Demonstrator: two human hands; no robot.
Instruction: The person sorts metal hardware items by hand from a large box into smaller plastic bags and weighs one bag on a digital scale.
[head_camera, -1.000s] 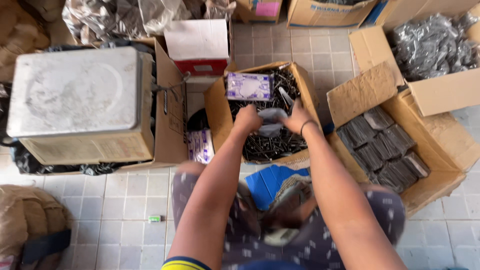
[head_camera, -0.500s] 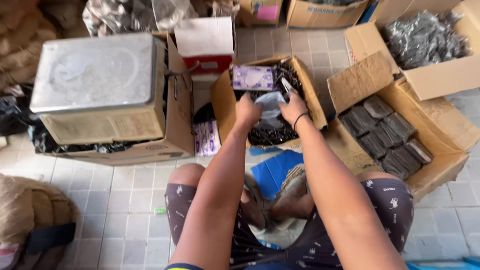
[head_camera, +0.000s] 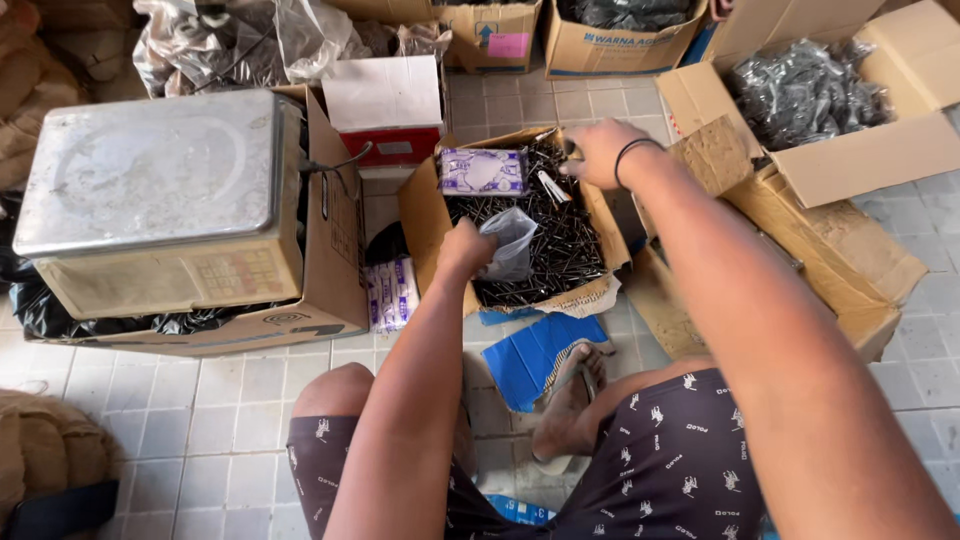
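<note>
- Down on the tiled floor (head_camera: 230, 410), a person is sitting with both arms reaching forward over an open cardboard box of dark nails (head_camera: 555, 250).
- The left hand (head_camera: 465, 250) is closing round the edge of a small clear plastic bag (head_camera: 510, 243), pinching it and holding it over the nails inside the box.
- The right hand (head_camera: 597, 152) is hovering at the far right corner of the same box, fingers curling together round something small and dark; what it is cannot be told from this view. A black band is sitting on that wrist.
- The two hands are working well apart, the left near the box's front left, the right at its back right.
- A purple-and-white packet (head_camera: 483, 171) is lying on the nails at the back of the box, with a pale slim object just beside it.
- To the left, a metal-topped weighing scale (head_camera: 150, 170) is resting in a larger carton (head_camera: 330, 260), with a red-and-white box (head_camera: 385, 105) standing behind it.
- Between the carton and the nail box, a patterned white packet (head_camera: 392, 292) is standing on the floor.
- On the right, another open carton (head_camera: 850, 150) is holding a shiny grey heap in clear plastic (head_camera: 805, 90).
- A blue sheet (head_camera: 535, 352) is lying on the floor just in front of the nail box, beside the person's foot (head_camera: 570, 410).
</note>
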